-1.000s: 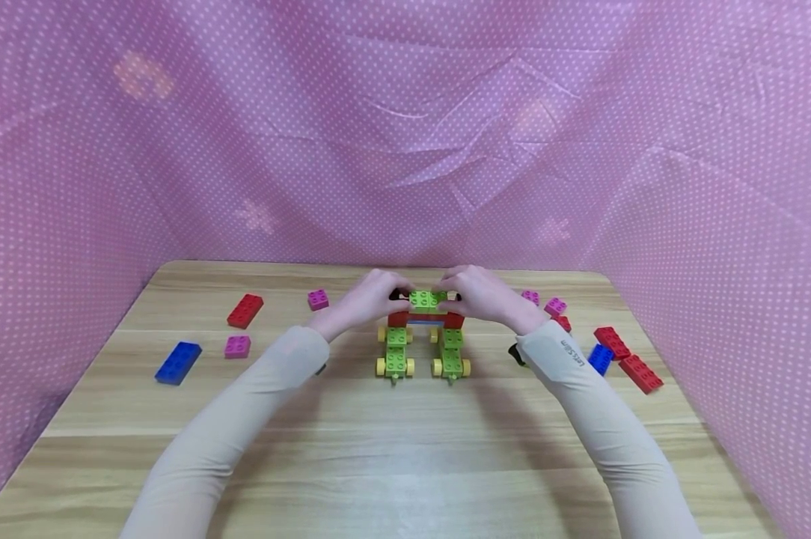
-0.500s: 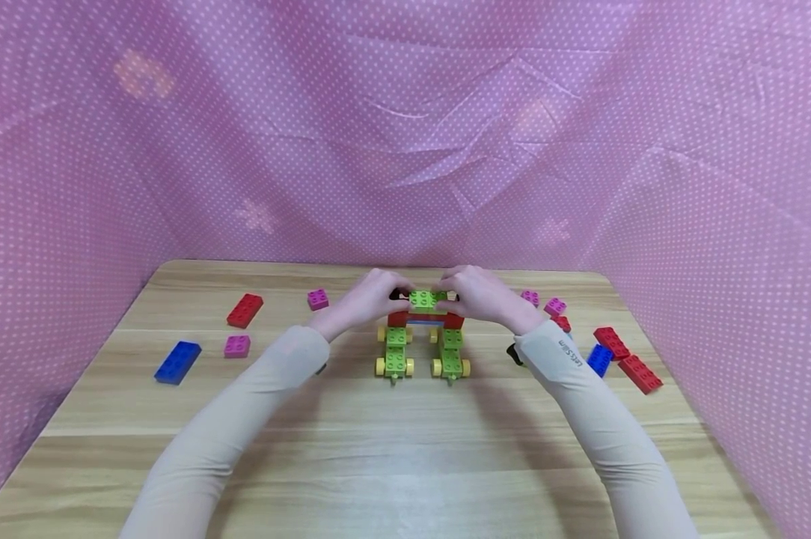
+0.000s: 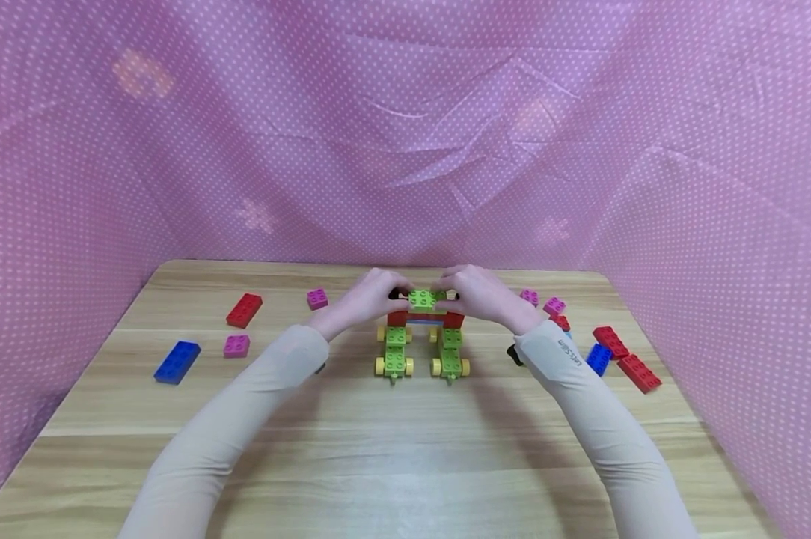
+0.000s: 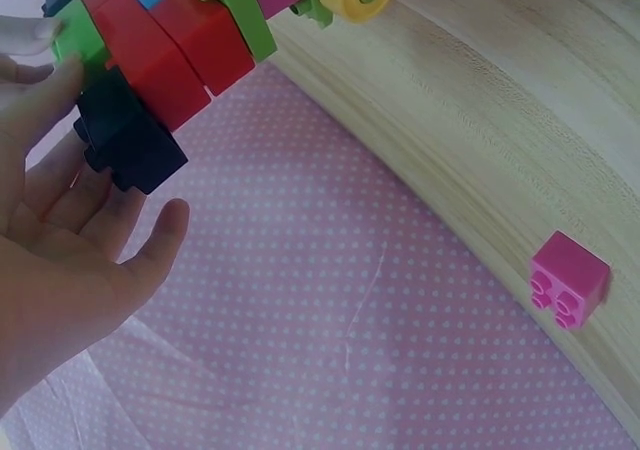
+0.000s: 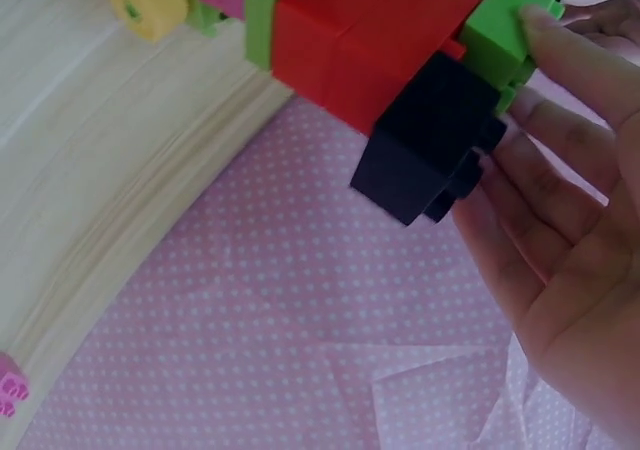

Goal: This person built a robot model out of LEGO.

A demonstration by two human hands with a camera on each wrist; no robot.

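Altogether, one brick model (image 3: 424, 337) stands mid-surface: two green wheeled bases with yellow wheels, a red bridge across them, a green brick (image 3: 423, 300) on top and black bricks (image 4: 128, 140) at its ends. Both hands, left hand (image 3: 365, 298) and right hand (image 3: 481, 294), pinch that top green brick from either side. Scattered loose on the wooden surface (image 3: 405, 442) lie two blue bricks, four red ones and four pink ones.

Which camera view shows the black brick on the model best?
The right wrist view: the black brick is large and unobstructed beside the right hand. The left wrist view shows it smaller; in the head view both hands hide it.
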